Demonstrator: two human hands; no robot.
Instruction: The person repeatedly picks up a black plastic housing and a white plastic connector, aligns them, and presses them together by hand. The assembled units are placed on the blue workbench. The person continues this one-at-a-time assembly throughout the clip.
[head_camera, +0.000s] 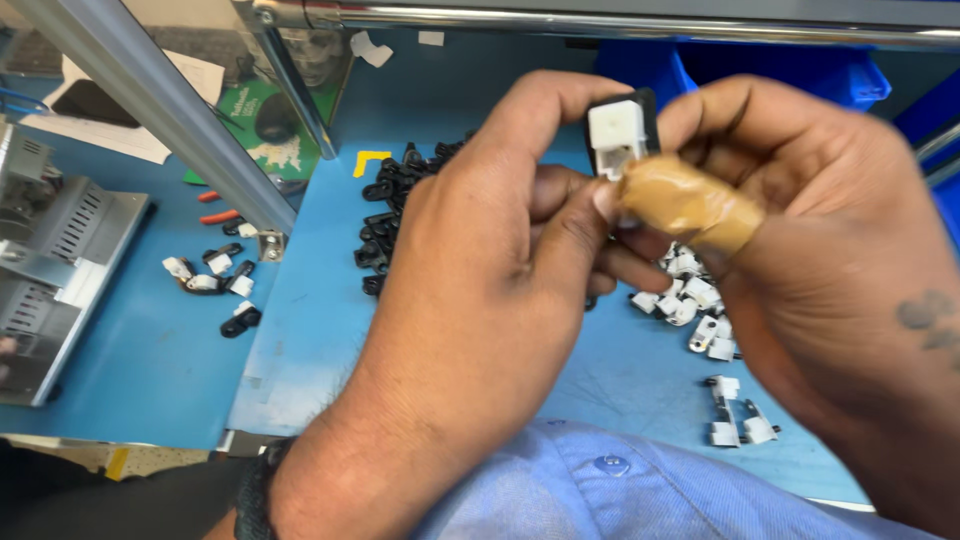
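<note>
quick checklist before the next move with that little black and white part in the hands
1. Part held by both hands: ok. The left hand and right hand pinch the black and white part together.
2. White insert visible in the black frame: ok; whether it is fully seated, cannot tell.
3. Taped thumb on the part: ok, the tan tape looks intact.
4. Black pieces at hand: ok, piled on the blue mat behind the left hand.
5. White pieces at hand: ok, lying loose under the right hand.
6. Assembled pieces kept apart: ok, grouped at far left.
</note>
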